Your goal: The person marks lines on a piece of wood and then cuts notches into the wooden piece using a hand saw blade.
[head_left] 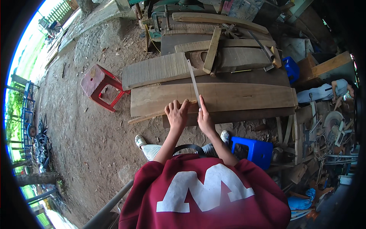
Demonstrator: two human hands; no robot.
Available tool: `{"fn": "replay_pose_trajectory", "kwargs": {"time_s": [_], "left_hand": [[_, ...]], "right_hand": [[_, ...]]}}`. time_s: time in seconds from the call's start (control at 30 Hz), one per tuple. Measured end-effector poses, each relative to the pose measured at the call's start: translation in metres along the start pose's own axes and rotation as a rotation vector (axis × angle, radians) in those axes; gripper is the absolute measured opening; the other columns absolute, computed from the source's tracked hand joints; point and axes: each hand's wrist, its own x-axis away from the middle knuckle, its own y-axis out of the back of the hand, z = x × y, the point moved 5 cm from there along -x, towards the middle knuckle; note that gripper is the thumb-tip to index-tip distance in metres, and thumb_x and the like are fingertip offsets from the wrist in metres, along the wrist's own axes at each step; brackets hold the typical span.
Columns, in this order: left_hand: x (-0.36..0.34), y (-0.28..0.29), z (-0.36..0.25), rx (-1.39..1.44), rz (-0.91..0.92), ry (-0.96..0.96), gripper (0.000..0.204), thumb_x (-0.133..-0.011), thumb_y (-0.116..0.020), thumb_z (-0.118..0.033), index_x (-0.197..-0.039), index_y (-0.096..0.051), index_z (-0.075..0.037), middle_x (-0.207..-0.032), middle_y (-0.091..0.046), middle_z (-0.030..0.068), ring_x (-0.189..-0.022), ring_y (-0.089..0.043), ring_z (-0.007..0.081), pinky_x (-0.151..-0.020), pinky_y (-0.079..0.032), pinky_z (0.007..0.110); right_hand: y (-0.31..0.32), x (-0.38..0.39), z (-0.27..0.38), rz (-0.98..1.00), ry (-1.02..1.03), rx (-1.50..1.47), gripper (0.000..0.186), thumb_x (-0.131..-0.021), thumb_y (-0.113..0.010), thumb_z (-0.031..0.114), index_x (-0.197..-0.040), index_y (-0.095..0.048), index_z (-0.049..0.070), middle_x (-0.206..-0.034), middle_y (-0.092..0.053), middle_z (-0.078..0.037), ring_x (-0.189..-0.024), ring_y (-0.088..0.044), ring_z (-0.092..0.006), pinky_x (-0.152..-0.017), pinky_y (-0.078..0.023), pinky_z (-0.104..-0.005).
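A long wooden plank (pixel 236 97) lies across the workbench in front of me. A thin metal ruler (pixel 193 80) rests across it, running away from me. My left hand (pixel 177 113) lies flat near the plank's front edge, fingers spread, just left of the ruler's near end. My right hand (pixel 205 117) is beside it, index finger stretched out and touching the ruler's near end. A thin wooden strip (pixel 152 115) pokes out from under my left hand along the plank's front edge.
More boards (pixel 160 68) and curved planks (pixel 217 19) are stacked behind. A red plastic stool (pixel 100 84) stands on the dirt floor at left, a blue stool (pixel 251 149) by my right leg. Another person (pixel 328 91) bends at far right among tools and scrap.
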Motion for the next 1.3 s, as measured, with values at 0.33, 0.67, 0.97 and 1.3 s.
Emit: {"fn": "replay_pose_trajectory", "kwargs": {"time_s": [0.33, 0.67, 0.97, 1.3], "left_hand": [[0.000, 0.000, 0.000, 0.034, 0.050, 0.025, 0.018, -0.077, -0.053, -0.027, -0.094, -0.053, -0.022, -0.077, -0.045, 0.0046, -0.077, -0.044, 0.0216, -0.073, -0.030, 0.037], [-0.002, 0.003, 0.002, 0.020, 0.064, 0.045, 0.017, -0.076, -0.053, -0.025, -0.093, -0.054, -0.021, -0.076, -0.045, 0.0042, -0.077, -0.044, 0.0215, -0.073, -0.031, 0.037], [-0.001, 0.004, -0.003, -0.019, 0.026, -0.007, 0.012, -0.077, -0.050, -0.024, -0.087, -0.055, -0.023, -0.077, -0.043, 0.0036, -0.078, -0.044, 0.0224, -0.073, -0.031, 0.038], [0.001, 0.000, -0.001, -0.133, 0.068, -0.002, 0.022, -0.079, -0.050, -0.032, -0.098, -0.055, -0.022, -0.078, -0.046, 0.0048, -0.076, -0.046, 0.0222, -0.072, -0.035, 0.038]], "right_hand": [[-0.004, -0.005, -0.008, -0.058, 0.169, 0.062, 0.055, -0.084, -0.036, 0.004, -0.133, -0.018, 0.019, -0.090, -0.055, -0.023, -0.062, -0.057, -0.0339, -0.052, -0.044, -0.0379], [-0.004, -0.005, 0.001, 0.022, 0.074, 0.146, 0.054, -0.085, -0.035, 0.005, -0.133, -0.017, 0.019, -0.099, -0.048, -0.022, -0.074, -0.055, -0.0357, -0.058, -0.044, -0.0383], [-0.021, -0.005, -0.033, 0.101, -0.076, 0.070, 0.049, -0.085, -0.031, 0.001, -0.132, -0.017, 0.006, -0.129, -0.033, -0.018, -0.114, -0.039, -0.0253, -0.085, -0.038, -0.0289], [-0.011, 0.002, 0.000, -0.121, 0.110, 0.400, 0.065, -0.079, -0.042, 0.002, -0.135, -0.013, 0.019, -0.040, -0.040, -0.001, -0.030, -0.034, -0.0106, -0.029, -0.027, -0.0283]]}}
